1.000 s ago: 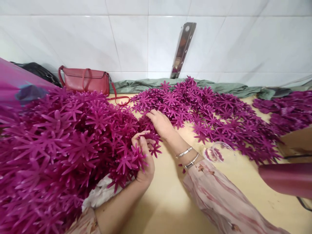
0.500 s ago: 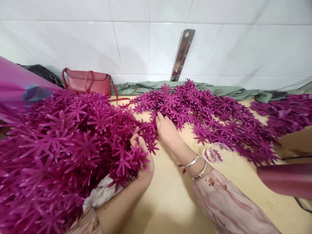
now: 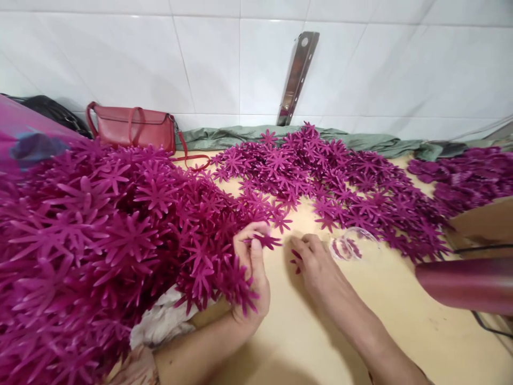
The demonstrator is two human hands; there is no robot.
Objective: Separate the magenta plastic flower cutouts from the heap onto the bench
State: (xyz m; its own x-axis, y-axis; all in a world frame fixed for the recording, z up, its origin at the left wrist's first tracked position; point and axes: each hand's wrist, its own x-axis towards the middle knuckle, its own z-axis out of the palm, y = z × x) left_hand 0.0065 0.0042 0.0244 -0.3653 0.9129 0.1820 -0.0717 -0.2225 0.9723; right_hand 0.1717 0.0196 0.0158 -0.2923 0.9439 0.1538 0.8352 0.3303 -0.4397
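Observation:
My left hand is closed, with the thumb pressing a magenta star-shaped artificial flower piece against the fingers. More star flower pieces hang over its wrist from the large heap at left. My right hand is low over the tabletop, fingers curled and pinched at a small dark magenta flower piece. Only the petal tips of that piece show past the fingertips. Bare tabletop separates my hands.
A second spread of star flowers lies along the back. Behind it runs green cloth; a red handbag stands at back left. Right of my hand is a clear round plastic container. A dark red rounded object juts in at right.
My right hand has drawn back from the flowers toward me and down to the table. My left hand has shifted right and now pinches a single flower piece. The view has tilted slightly.

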